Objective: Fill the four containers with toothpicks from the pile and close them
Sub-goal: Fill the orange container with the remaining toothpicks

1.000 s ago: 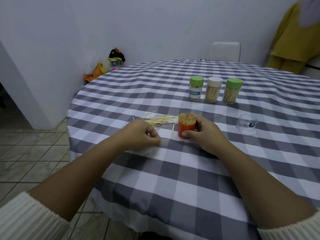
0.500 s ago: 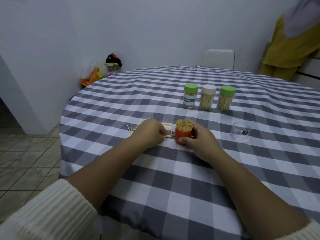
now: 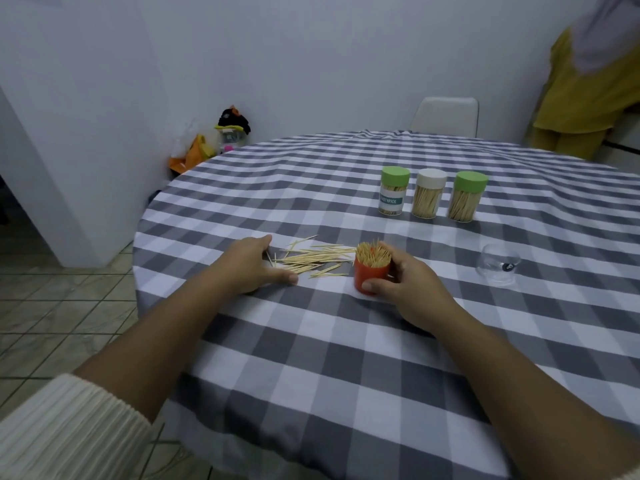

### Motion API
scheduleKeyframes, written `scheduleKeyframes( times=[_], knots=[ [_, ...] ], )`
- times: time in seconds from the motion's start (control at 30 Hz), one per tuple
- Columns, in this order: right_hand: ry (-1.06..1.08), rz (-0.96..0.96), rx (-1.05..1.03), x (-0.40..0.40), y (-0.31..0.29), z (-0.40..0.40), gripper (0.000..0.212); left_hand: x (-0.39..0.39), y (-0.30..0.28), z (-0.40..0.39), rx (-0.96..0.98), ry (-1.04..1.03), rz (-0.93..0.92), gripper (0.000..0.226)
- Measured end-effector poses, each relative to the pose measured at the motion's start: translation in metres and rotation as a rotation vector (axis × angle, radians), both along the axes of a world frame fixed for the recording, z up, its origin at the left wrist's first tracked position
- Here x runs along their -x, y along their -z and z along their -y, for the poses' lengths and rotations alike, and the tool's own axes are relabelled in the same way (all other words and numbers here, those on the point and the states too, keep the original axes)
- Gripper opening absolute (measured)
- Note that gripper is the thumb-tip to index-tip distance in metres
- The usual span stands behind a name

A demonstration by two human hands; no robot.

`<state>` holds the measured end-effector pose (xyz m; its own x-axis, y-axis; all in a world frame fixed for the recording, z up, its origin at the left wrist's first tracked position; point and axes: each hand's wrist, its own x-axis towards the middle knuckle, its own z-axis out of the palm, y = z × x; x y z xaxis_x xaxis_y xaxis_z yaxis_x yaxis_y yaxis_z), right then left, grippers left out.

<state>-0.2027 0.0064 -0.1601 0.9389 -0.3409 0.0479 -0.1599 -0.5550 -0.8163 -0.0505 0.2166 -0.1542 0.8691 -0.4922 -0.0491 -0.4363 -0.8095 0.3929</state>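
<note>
1. The right hand (image 3: 401, 285) grips the orange container (image 3: 371, 277), thumb across its front wall and fingers curled round the far side. The container is short, smooth and round, open on top and packed with upright toothpicks.
2. The left hand (image 3: 251, 268) lies relaxed and flat on the checked tablecloth (image 3: 311, 375), holding nothing. The toothpick pile (image 3: 317, 258) sits just beyond its fingertips, between them and the container.
3. To do this step well, I would sweep the thin, light sticks together so they lie parallel, pinch a small bundle, and feed it in end-first while the right hand keeps the container from tipping. The soft cloth may snag single sticks.
4. Right of the gripping fingers, well apart, lies a clear domed lid (image 3: 498, 266), probably this container's cover.
5. Farther off stand three closed containers (image 3: 429, 197) in a row, clear-walled cylinders with two green caps and one white, all filled.
</note>
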Motion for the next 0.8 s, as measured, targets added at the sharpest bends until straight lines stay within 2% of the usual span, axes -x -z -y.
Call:
scheduleKeyframes(
  times=[0.1, 0.33, 0.4, 0.53, 0.8],
  knots=[
    [-0.002, 0.000, 0.002, 0.000, -0.001, -0.001, 0.073, 0.000, 0.000, 0.006, 0.052, 0.027, -0.008, 0.086],
    [-0.009, -0.001, -0.009, 0.000, -0.001, -0.001, 0.072, -0.001, 0.000, 0.019, 0.176, 0.108, -0.034, 0.077],
    [-0.010, -0.002, -0.014, 0.000, -0.001, 0.000, 0.072, -0.001, 0.001, 0.021, 0.167, 0.092, -0.023, 0.081],
    [-0.012, 0.001, -0.009, 0.000, -0.001, 0.000, 0.073, -0.005, 0.004, 0.023, 0.030, 0.040, 0.036, 0.084],
    [-0.016, -0.005, -0.010, -0.001, -0.002, -0.001, 0.073, 0.000, -0.001, 0.041, 0.157, 0.191, -0.043, 0.056]
  ],
)
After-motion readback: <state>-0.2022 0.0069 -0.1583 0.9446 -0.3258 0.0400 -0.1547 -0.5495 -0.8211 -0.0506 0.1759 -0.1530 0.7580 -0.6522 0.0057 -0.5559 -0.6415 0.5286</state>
